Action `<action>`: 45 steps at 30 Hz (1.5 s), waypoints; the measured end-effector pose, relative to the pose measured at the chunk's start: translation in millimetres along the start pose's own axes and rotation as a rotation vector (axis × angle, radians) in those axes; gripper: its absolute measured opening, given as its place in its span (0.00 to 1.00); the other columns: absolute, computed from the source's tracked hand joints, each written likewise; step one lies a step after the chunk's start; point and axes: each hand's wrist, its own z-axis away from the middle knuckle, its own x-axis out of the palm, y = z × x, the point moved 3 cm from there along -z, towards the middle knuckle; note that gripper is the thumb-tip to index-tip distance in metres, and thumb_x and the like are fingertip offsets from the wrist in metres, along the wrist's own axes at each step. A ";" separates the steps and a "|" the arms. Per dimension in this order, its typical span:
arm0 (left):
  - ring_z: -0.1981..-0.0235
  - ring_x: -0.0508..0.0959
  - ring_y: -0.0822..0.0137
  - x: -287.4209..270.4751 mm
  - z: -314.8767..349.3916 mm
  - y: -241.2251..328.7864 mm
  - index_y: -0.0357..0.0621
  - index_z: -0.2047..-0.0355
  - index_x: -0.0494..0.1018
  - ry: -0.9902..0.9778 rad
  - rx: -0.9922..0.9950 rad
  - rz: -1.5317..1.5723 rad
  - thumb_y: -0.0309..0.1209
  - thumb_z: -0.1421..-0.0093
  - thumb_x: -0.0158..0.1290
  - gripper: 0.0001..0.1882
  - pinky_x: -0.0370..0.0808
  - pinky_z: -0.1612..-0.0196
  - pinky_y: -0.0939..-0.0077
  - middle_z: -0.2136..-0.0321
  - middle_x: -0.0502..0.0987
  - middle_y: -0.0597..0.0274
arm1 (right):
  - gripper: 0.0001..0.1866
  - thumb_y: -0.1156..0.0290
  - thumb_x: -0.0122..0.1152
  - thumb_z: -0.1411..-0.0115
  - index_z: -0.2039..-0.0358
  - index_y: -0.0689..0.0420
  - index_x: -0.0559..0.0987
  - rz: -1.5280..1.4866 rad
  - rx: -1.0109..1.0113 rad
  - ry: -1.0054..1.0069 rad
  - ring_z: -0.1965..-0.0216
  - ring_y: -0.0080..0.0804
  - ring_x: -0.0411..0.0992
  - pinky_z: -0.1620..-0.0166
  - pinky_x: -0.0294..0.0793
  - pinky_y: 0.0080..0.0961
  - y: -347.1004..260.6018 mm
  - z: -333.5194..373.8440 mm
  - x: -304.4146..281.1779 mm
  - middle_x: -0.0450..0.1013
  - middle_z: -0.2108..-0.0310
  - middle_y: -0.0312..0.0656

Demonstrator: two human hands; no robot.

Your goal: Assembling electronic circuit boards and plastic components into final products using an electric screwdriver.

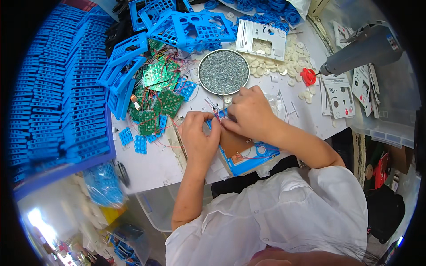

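A blue plastic casing [246,166] with a brown board [237,142] set in it lies in front of me at the table's near edge. At its upper left corner my left hand [198,135] is closed, thumb and fingers gripping the edge. My right hand [251,111] bends over the same corner with its fingers pinched together; what is between them is hidden. Thin wires [216,106] stick up between the two hands. A blue ring-shaped part [265,150] and red wires sit at the casing's right end.
A round dish of small screws [223,72] stands just beyond my hands. Green circuit boards [168,103] with wires and blue keypads lie left. Stacked blue casings [84,88] fill the far left. A grey power screwdriver [364,51], white discs [290,66] and white panels [338,95] are right.
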 end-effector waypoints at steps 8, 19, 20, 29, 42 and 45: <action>0.65 0.77 0.61 4.2 3.0 0.5 0.46 0.70 0.77 -0.091 -0.160 -0.080 0.33 0.46 0.63 0.08 0.64 0.54 0.61 0.69 0.76 0.63 | 0.09 0.62 0.68 0.50 0.77 0.54 0.81 -0.056 0.045 0.086 0.65 0.41 0.74 0.58 0.66 0.42 -2.3 2.8 13.7 0.76 0.77 0.40; 0.64 0.75 0.65 7.2 11.4 4.5 0.48 0.68 0.75 -0.018 -0.110 -0.163 0.36 0.47 0.65 0.11 0.58 0.52 0.61 0.69 0.75 0.67 | 0.04 0.72 0.68 0.48 0.72 0.56 0.80 -0.566 0.103 0.173 0.73 0.36 0.72 0.60 0.68 0.33 12.6 20.3 -10.5 0.74 0.77 0.39; 0.63 0.75 0.65 6.5 11.2 5.1 0.48 0.67 0.76 0.004 -0.083 -0.169 0.36 0.47 0.66 0.11 0.58 0.51 0.61 0.68 0.75 0.67 | 0.04 0.72 0.68 0.48 0.72 0.56 0.81 -0.570 0.075 0.185 0.72 0.36 0.72 0.60 0.68 0.33 12.4 21.9 -10.9 0.75 0.76 0.39; 0.58 0.75 0.64 9.7 3.7 5.4 0.48 0.65 0.81 -0.002 0.043 0.157 0.30 0.47 0.65 0.08 0.58 0.50 0.59 0.65 0.77 0.66 | 0.06 0.72 0.70 0.47 0.70 0.56 0.82 -0.566 0.067 0.170 0.69 0.37 0.74 0.60 0.70 0.32 17.4 25.6 -13.8 0.77 0.73 0.40; 0.59 0.78 0.60 13.3 10.9 5.2 0.45 0.68 0.79 -0.018 -0.040 0.317 0.24 0.46 0.63 0.06 0.65 0.49 0.63 0.62 0.81 0.62 | 0.09 0.66 0.69 0.47 0.66 0.53 0.83 -0.499 0.042 0.053 0.67 0.34 0.73 0.57 0.67 0.34 22.1 24.7 -4.3 0.77 0.72 0.36; 0.60 0.79 0.60 13.5 11.7 6.5 0.43 0.67 0.78 -0.028 0.005 0.331 0.22 0.45 0.62 0.06 0.68 0.49 0.65 0.61 0.83 0.59 | 0.10 0.64 0.68 0.47 0.65 0.53 0.84 -0.285 0.022 0.008 0.64 0.37 0.73 0.56 0.66 0.37 12.6 24.1 4.7 0.78 0.71 0.36</action>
